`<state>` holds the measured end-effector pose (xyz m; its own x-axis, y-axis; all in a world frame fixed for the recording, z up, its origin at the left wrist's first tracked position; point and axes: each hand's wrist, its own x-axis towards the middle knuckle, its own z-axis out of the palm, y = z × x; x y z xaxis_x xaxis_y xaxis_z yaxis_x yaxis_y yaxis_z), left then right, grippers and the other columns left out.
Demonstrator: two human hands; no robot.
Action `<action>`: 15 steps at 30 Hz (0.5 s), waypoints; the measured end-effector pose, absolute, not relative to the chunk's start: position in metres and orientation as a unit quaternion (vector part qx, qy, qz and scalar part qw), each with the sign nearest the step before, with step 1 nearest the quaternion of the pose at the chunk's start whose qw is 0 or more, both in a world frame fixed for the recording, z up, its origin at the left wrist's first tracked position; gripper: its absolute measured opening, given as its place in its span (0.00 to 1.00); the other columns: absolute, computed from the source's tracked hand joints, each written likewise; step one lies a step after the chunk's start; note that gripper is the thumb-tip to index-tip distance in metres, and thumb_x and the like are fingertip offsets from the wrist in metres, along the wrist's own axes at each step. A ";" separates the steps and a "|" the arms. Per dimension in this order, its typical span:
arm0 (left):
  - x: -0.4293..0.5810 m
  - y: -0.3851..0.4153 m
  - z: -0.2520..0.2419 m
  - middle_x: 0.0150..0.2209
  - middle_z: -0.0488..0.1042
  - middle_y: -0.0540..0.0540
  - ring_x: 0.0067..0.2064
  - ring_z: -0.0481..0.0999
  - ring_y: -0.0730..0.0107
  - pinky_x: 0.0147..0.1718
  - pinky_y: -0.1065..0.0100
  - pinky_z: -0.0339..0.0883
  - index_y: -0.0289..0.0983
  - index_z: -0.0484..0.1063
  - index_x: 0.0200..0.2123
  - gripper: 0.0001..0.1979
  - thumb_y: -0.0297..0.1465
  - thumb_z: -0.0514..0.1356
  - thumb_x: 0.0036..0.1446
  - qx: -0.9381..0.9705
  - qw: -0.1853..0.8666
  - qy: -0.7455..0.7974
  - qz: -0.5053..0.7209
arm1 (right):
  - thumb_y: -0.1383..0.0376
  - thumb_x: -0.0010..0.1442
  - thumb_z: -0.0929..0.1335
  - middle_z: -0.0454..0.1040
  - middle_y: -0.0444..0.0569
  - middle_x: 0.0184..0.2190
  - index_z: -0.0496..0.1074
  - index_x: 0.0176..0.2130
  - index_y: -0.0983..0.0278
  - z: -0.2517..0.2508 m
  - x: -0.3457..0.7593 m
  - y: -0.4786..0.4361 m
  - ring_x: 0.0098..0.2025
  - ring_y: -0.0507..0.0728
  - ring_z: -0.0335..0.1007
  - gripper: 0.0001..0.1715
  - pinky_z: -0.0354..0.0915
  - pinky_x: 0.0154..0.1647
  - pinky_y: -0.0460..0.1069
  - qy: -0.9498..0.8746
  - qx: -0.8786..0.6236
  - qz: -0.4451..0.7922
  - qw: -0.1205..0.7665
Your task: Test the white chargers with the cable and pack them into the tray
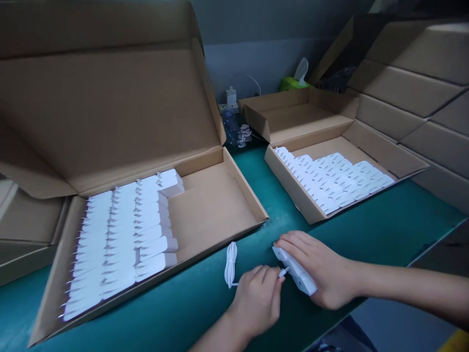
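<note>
My right hand is wrapped over a white plastic device, a slim block with small holes along the side that faces my left hand. Between the thumb and fingers of my left hand is a white cable plug, its tip at the middle of that side. Whether the tip sits inside the device or only touches it, I cannot tell. From the left hand the cable runs to a bundled white coil lying on the green tabletop.
An open cardboard box at left holds rows of white devices. Another open box at right holds more white pieces. Stacked cartons stand at far right. A green tissue pack and a power strip sit behind.
</note>
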<state>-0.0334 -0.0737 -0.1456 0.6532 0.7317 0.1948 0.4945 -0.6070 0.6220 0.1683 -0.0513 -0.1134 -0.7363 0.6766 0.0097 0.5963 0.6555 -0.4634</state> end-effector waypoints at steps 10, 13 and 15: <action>-0.026 -0.064 -0.144 0.30 0.72 0.43 0.32 0.72 0.61 0.30 0.62 0.69 0.33 0.66 0.37 0.11 0.25 0.46 0.59 0.894 0.265 0.319 0.171 | 0.68 0.30 0.61 0.57 0.64 0.51 0.53 0.55 0.78 -0.113 0.169 -0.053 0.53 0.68 0.53 0.50 0.48 0.55 0.61 -0.912 -0.339 0.210 0.093; -0.024 -0.061 -0.145 0.30 0.72 0.43 0.32 0.72 0.61 0.31 0.62 0.69 0.33 0.66 0.38 0.11 0.25 0.46 0.60 0.895 0.269 0.316 0.162 | 0.68 0.30 0.61 0.57 0.64 0.52 0.52 0.55 0.77 -0.113 0.170 -0.053 0.53 0.67 0.52 0.50 0.47 0.55 0.61 -0.913 -0.337 0.212 0.088; -0.026 -0.060 -0.146 0.31 0.73 0.43 0.33 0.72 0.61 0.32 0.62 0.69 0.33 0.66 0.38 0.11 0.25 0.45 0.60 0.895 0.275 0.312 0.161 | 0.68 0.31 0.61 0.56 0.64 0.52 0.51 0.56 0.77 -0.112 0.170 -0.053 0.54 0.67 0.51 0.50 0.47 0.56 0.61 -0.912 -0.340 0.212 0.084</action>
<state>-0.0262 -0.0604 -0.1459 0.7543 0.6462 0.1161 0.4693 -0.6544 0.5929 0.1703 -0.0534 -0.1124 -0.7549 0.6558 0.0091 0.5845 0.6789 -0.4444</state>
